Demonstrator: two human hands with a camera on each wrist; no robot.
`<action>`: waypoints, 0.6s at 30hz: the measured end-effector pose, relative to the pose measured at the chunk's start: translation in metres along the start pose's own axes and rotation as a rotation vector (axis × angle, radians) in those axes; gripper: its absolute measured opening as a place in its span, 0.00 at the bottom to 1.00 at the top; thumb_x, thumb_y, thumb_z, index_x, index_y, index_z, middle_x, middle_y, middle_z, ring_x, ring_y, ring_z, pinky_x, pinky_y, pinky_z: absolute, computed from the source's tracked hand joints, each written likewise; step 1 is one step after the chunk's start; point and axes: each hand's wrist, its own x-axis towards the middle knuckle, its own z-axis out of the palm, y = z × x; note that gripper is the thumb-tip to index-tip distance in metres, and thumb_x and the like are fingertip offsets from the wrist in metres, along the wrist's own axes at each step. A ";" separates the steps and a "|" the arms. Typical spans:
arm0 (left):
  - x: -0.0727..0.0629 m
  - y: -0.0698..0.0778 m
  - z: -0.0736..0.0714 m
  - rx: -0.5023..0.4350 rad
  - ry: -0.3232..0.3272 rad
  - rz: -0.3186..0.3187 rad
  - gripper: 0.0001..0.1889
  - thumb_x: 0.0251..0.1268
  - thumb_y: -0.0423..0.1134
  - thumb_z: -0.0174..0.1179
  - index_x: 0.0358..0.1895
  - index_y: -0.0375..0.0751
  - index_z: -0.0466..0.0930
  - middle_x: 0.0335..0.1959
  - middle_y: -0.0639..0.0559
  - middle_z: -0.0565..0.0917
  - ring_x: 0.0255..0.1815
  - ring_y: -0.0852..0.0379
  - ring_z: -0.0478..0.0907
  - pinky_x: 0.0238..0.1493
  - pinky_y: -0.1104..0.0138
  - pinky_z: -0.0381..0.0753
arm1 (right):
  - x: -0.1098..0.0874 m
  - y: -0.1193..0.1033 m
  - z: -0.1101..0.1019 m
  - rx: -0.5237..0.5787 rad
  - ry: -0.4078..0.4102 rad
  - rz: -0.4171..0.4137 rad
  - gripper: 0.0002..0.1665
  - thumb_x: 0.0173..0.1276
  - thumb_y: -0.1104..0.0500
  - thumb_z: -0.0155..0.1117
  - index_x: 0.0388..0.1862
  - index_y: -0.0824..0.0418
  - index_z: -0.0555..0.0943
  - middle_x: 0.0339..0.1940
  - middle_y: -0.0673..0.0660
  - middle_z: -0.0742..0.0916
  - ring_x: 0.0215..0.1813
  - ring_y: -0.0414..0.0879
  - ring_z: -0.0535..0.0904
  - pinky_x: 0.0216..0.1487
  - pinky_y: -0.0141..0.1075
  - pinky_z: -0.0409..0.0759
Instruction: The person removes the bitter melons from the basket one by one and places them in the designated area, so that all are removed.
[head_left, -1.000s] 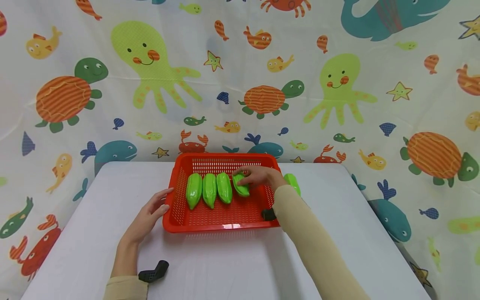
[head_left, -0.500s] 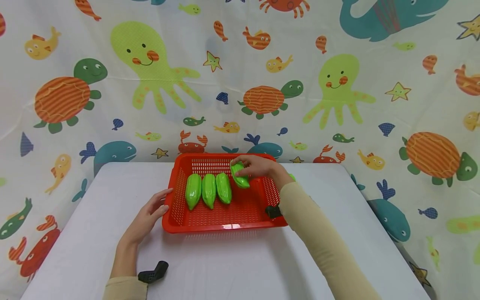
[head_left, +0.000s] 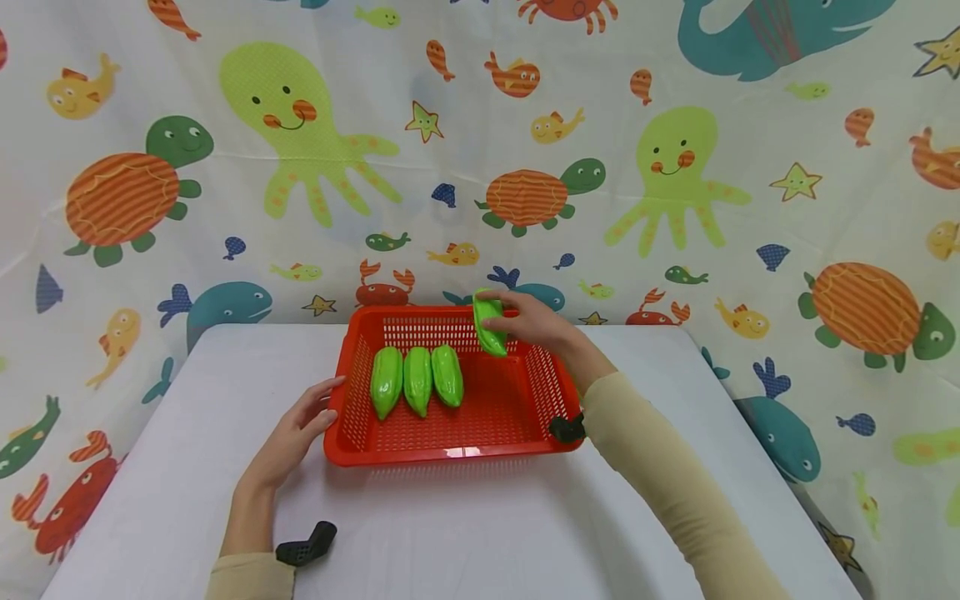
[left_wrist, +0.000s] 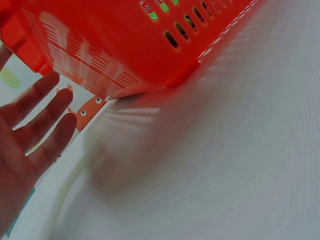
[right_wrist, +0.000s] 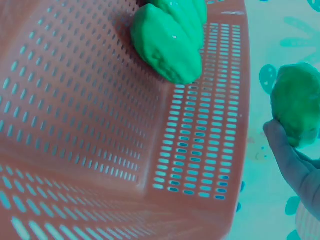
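My right hand [head_left: 531, 320] pinches a shiny green ridged fruit [head_left: 491, 335], long and tapered, over the back right part of the red plastic basket [head_left: 420, 456]. In the right wrist view this fruit [right_wrist: 298, 102] is beyond the rim, with the thumb against its side. Three similar green fruits, one on the far left [head_left: 387, 380], a middle one [head_left: 418, 380] and a right one [head_left: 447, 373], lie side by side in the basket's left half. My left hand [head_left: 303, 422] is at the basket's left rim; its fingers are extended and spread in the left wrist view.
The basket stands on a white table [head_left: 450, 533]. Behind it hangs a curtain [head_left: 465, 275] printed with sea animals. Black wrist-camera mounts [head_left: 307, 546] sit at both wrists. The right forearm [head_left: 660, 467] crosses the table to the right of the basket.
My right hand has lifted the fourth green fruit from the basket floor up toward the back rim. The right forearm now hides a green fruit seen earlier right of the basket. The left hand stays put.
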 end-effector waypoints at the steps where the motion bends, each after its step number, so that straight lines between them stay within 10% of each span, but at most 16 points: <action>1: 0.000 0.000 0.000 0.003 0.001 0.001 0.30 0.74 0.47 0.51 0.76 0.52 0.57 0.72 0.44 0.63 0.68 0.43 0.62 0.60 0.42 0.72 | -0.002 0.000 -0.001 0.002 0.006 -0.005 0.31 0.72 0.55 0.62 0.72 0.49 0.69 0.61 0.61 0.76 0.47 0.52 0.80 0.48 0.44 0.83; 18: 0.000 0.002 -0.001 0.009 0.000 -0.006 0.29 0.75 0.47 0.51 0.76 0.52 0.57 0.72 0.43 0.64 0.69 0.41 0.62 0.61 0.39 0.69 | -0.045 0.024 -0.030 0.148 0.175 0.007 0.32 0.69 0.45 0.63 0.70 0.44 0.68 0.72 0.59 0.66 0.69 0.56 0.67 0.60 0.50 0.77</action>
